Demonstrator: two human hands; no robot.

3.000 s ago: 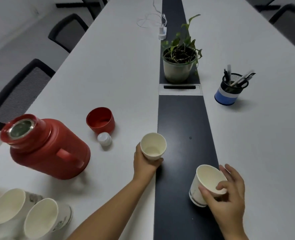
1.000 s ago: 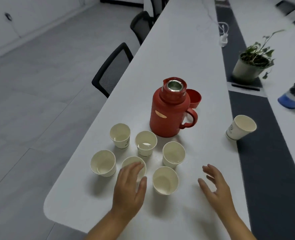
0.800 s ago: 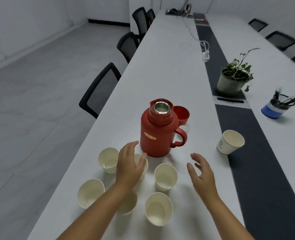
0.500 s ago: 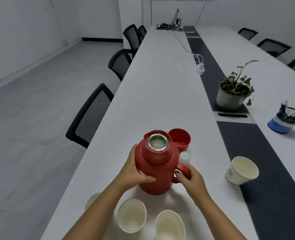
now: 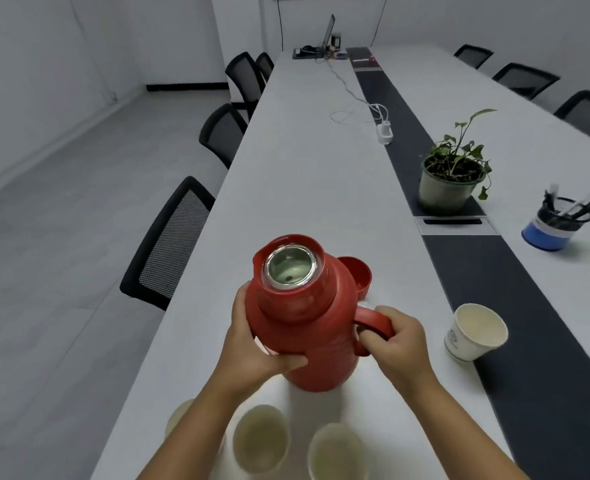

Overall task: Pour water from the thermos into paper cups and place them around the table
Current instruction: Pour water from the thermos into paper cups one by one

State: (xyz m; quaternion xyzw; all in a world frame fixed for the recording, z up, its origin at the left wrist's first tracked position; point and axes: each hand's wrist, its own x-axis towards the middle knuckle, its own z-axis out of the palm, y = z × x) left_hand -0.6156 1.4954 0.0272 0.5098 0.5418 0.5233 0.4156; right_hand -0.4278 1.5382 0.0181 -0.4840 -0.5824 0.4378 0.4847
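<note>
The red thermos (image 5: 307, 317) stands upright near the table's front, its steel mouth uncovered. My left hand (image 5: 252, 344) wraps the left side of its body. My right hand (image 5: 395, 341) is closed around its red handle. Three paper cups show close to me: one (image 5: 260, 436) in the middle, one (image 5: 336, 452) to its right, one (image 5: 179, 415) partly hidden by my left forearm. Another paper cup (image 5: 475, 332) stands apart to the right, at the edge of the dark centre strip. The red lid cup (image 5: 357, 273) sits behind the thermos.
A potted plant (image 5: 451, 174) and a blue pen holder (image 5: 556, 221) stand to the right on the long white table (image 5: 304, 174). A white charger with cable (image 5: 383, 133) lies farther up. Black chairs (image 5: 168, 240) line the left side; a laptop is at the far end.
Both hands left the cups and took hold of the thermos, left on the body, right on the handle. The thermos looks raised or closer to the camera than half a second ago.
</note>
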